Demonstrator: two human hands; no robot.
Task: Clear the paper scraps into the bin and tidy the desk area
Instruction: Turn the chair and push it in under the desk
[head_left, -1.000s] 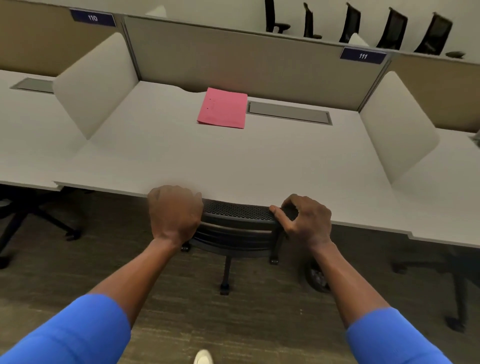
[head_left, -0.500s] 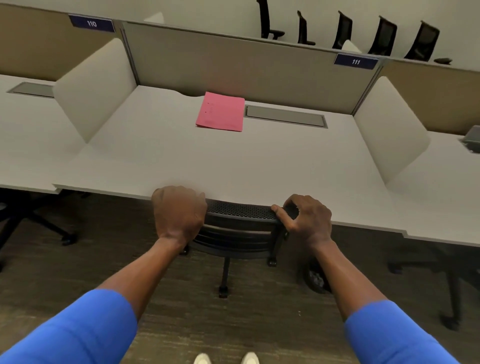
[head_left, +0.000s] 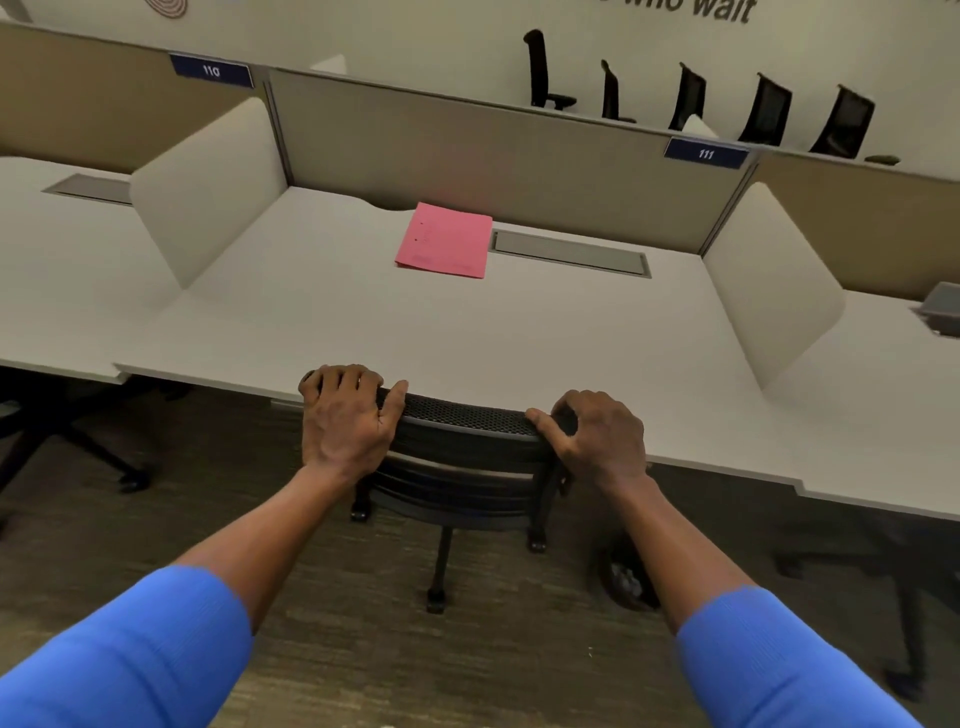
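Note:
A black mesh office chair (head_left: 457, 457) stands tucked under the front edge of the white desk (head_left: 363, 322). My left hand (head_left: 345, 415) grips the left end of the chair's top rail, fingers curled over it. My right hand (head_left: 597, 436) grips the right end of the same rail, thumb lying along its top. A pink folder (head_left: 444, 241) lies flat at the back middle of the desk. A small dark bin (head_left: 626, 579) sits on the floor under the desk, partly hidden by my right forearm.
White side dividers (head_left: 208, 182) (head_left: 769, 280) flank the desk, with a beige back panel (head_left: 493, 150). A grey cable hatch (head_left: 569, 254) lies beside the folder. Neighbouring desks extend left and right; a grey object (head_left: 943, 309) sits on the right one. Black chairs (head_left: 763, 111) line the far wall.
The view has tilted upward, showing more of the far wall. Both hands keep their hold on the chair rail, and the chair sits slightly further under the desk.

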